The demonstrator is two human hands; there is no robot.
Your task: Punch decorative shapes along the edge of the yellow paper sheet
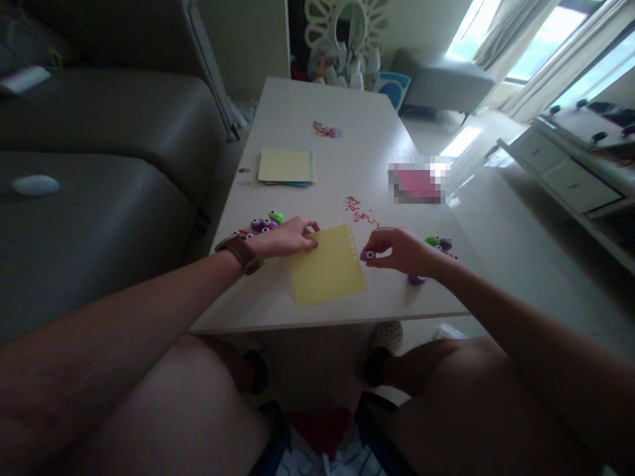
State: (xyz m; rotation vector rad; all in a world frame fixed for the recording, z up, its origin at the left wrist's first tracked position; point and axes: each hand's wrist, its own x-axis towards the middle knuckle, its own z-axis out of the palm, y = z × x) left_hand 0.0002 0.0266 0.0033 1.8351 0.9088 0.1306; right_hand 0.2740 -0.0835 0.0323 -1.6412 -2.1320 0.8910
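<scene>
A yellow sheet of paper (327,268) lies near the front edge of the table, with a row of small punched holes along its right side. My left hand (299,237) grips its upper left corner between thumb and fingers. Just off the right edge of the sheet, my right hand (391,248) pinches a small purple craft punch (368,255) with a round eye-like spot. Under my right wrist another purple punch (417,280) rests on the table. Several green and purple punches (439,242) sit beyond that wrist, and more punches (265,221) are behind my left hand, partly hidden.
Red paper bits (358,210) lie scattered beyond the sheet, and a colourful pile (327,130) lies farther back. A stack of coloured paper (286,166) is at the left; a blurred-out pink item (419,184) is at the right. A dark sofa (94,198) stands left of the table.
</scene>
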